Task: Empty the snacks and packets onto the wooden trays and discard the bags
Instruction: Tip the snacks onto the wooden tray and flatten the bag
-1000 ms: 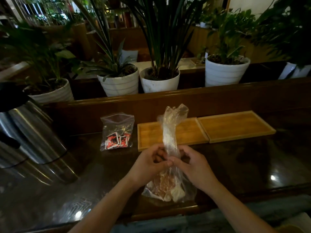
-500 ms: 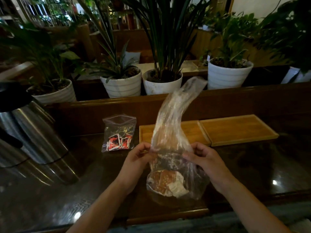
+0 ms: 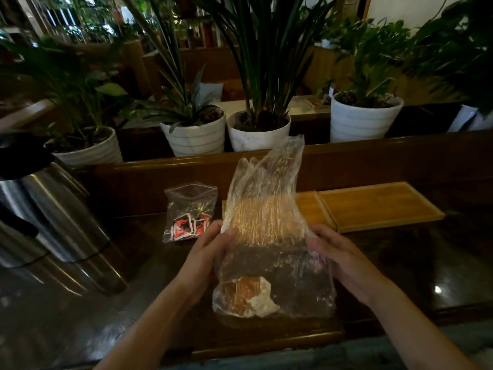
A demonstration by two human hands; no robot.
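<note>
A clear plastic bag [image 3: 266, 236] is held upright between the left hand [image 3: 205, 252] and right hand [image 3: 338, 252], fingers curled on its sides. Snacks [image 3: 245, 295] lie at its bottom, nearer the left hand; the wooden trays [image 3: 373, 206] lie just beyond.

Steel flasks [image 3: 53, 217], potted plants [image 3: 256, 124] behind

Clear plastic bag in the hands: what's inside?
The clear plastic bag, gripped by the left hand and right hand, shows orange-brown snacks with a pale piece at its bottom left. Wrinkled film hides their count and type.
</note>
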